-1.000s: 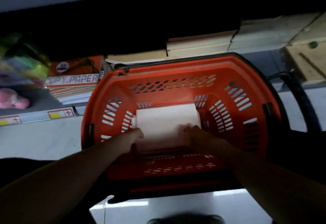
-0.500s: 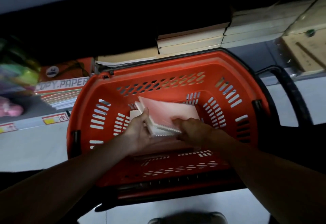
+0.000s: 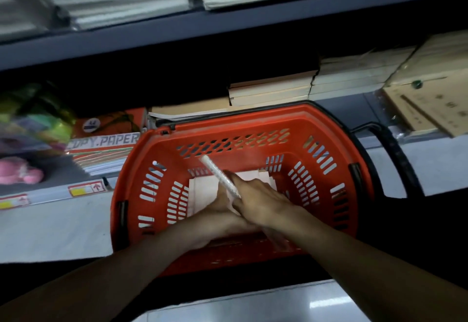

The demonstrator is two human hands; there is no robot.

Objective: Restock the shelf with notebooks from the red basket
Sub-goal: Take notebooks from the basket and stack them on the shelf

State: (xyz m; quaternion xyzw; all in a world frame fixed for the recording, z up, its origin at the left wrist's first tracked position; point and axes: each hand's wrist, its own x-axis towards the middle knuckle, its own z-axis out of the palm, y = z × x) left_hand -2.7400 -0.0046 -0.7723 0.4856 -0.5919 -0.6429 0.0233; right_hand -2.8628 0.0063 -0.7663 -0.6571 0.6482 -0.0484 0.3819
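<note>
We judge the notebook (image 3: 219, 176) to be light and rather stiff across its covers, but the pages can fan open and the smooth cover may slip. So the good place to take hold is near the wire spine, or with both covers pressed together from two sides. It stands on its edge above the middle of the red basket (image 3: 253, 116), with the white spiral spine turned up and pointing toward the far wall of the basket. It is lifted clear of the pile of pale notebooks (image 3: 202, 195) that lies flat on the basket bottom, closer to the left wall. The right hand (image 3: 260, 199) holds the notebook from the right side. Its fingers (image 3: 240, 182) are close together and bent over the cover just beside the spine, so they clamp it. The left hand (image 3: 219, 209) touches the notebook from the left side and lower down. Most of its fingers are hidden behind the cover and the other hand, and the picture is a little blurred there, so we cannot tell if they are curled round it or only pressed flat. Behind the far rim of the basket is the shelf (image 3: 336, 100), where stacks of books (image 3: 271, 91) lie flat. To the left of them there seems to be lower, free room for the notebook.
</note>
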